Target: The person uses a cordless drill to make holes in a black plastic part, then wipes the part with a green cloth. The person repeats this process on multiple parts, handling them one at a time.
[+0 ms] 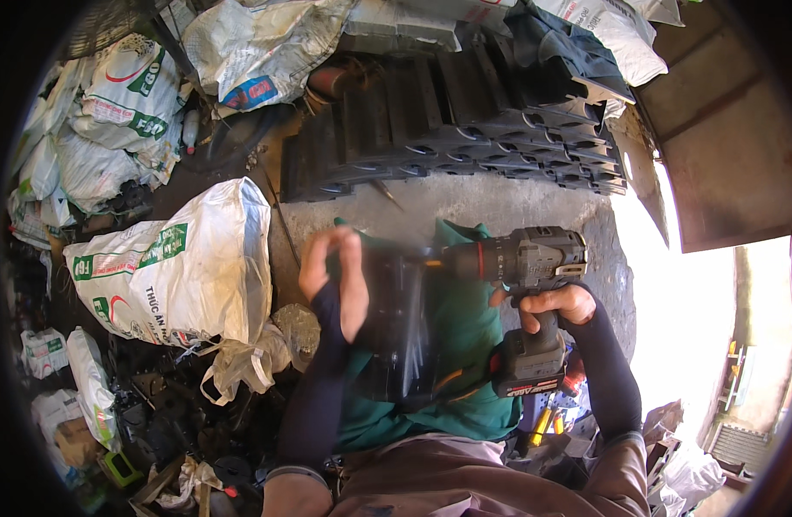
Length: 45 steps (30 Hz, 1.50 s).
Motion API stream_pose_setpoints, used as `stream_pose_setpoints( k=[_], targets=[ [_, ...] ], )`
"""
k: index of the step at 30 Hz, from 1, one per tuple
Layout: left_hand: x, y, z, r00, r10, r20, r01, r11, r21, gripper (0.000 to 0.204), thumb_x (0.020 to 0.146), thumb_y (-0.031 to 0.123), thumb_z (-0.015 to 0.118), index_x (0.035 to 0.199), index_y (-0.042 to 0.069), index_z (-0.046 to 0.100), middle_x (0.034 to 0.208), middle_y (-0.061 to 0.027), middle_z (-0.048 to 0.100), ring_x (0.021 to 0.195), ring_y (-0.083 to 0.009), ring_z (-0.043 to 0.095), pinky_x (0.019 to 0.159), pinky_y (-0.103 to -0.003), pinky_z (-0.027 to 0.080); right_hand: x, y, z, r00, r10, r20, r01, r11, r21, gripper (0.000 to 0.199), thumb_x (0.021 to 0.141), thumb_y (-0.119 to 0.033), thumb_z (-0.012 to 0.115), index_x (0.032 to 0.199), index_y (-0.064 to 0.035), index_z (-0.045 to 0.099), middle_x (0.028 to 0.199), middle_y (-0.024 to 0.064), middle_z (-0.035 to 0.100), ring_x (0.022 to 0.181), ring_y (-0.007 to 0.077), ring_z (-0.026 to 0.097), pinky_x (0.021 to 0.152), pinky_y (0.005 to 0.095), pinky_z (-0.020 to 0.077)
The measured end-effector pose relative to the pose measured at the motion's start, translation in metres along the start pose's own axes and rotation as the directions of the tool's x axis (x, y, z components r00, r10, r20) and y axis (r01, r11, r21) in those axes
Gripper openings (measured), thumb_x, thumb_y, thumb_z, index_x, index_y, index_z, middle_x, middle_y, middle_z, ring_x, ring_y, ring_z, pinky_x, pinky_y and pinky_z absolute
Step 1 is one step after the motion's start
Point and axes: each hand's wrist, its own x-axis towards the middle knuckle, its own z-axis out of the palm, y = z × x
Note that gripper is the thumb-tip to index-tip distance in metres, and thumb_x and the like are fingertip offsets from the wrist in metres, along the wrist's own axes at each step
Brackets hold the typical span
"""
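Black plastic part (398, 336), blurred, at six o'clock over green cloth (469, 345); right grip (564, 303) closed around cordless drill (538, 258); left grip (351, 277) alongside, hold undeterminable. Work appears under way; stacked black parts (448, 95), one o'clock, status unverified.

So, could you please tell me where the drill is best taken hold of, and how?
I'd take the drill by its handle, from the right, where the right hand grips it: the handle is narrow, between body and battery, and the chuck points left, so a hand there should stay clear of it.
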Motion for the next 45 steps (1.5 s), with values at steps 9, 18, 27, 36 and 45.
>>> stream_pose_setpoints(
  k=[9,18,27,36,45],
  targets=[
    [0.01,-0.004,0.029,0.798,-0.499,0.339,0.586,0.773,-0.241,0.071,0.096,0.057,0.039,0.065,-0.002,0.062,0.07,-0.0114,0.064,0.072,-0.019,0.06,0.077,-0.03,0.045,-0.006,0.011,0.004,0.995,0.017,-0.099,-0.019,1.0,-0.02,0.037,0.075,-0.005,0.064,0.111,0.0004,0.055,0.075,0.0098,0.057,0.051,0.0151,0.052,0.049,0.0285,0.0452],
    [0.008,-0.008,0.035,0.743,-0.566,0.357,0.667,0.667,-0.332,0.072,0.093,0.064,0.04,0.067,-0.001,0.06,0.072,-0.0107,0.062,0.075,-0.0185,0.058,0.078,-0.031,0.046,-0.005,0.013,0.001,0.996,0.0,-0.088,-0.003,1.0,-0.03,0.037,0.076,-0.007,0.063,0.112,0.0004,0.056,0.076,0.0081,0.058,0.05,0.013,0.052,0.049,0.0264,0.0451],
    [0.013,-0.014,0.026,0.793,-0.405,0.455,0.514,0.846,-0.142,0.065,0.096,0.057,0.04,0.075,-0.001,0.062,0.08,-0.0116,0.064,0.081,-0.02,0.06,0.08,-0.031,0.045,-0.012,0.003,0.003,0.998,-0.067,-0.02,0.065,0.993,-0.095,0.038,0.079,-0.007,0.062,0.115,0.0,0.056,0.092,0.0143,0.066,0.054,0.0144,0.058,0.055,0.0264,0.0486],
    [-0.047,0.053,-0.05,0.813,-0.192,0.55,0.23,0.973,0.0,0.08,0.088,0.048,0.06,0.142,-0.002,0.03,0.136,-0.0251,0.043,0.126,-0.0321,0.043,0.106,-0.042,0.032,-0.044,0.028,-0.006,0.991,-0.108,-0.075,0.105,0.994,-0.04,0.044,0.078,-0.006,0.066,0.12,-0.0007,0.054,0.1,0.0167,0.066,0.059,0.0154,0.059,0.059,0.028,0.05],
    [-0.042,0.055,-0.035,0.564,-0.437,0.7,0.237,0.898,0.37,0.065,0.075,0.018,0.076,0.128,-0.002,0.043,0.115,-0.0112,0.057,0.104,-0.0198,0.056,0.091,-0.031,0.044,-0.068,0.053,-0.007,0.956,-0.2,-0.216,0.139,0.953,-0.269,0.017,0.082,-0.009,0.065,0.095,0.0009,0.06,0.074,0.0058,0.06,0.058,0.0138,0.056,0.057,0.0272,0.0457]
  ],
)
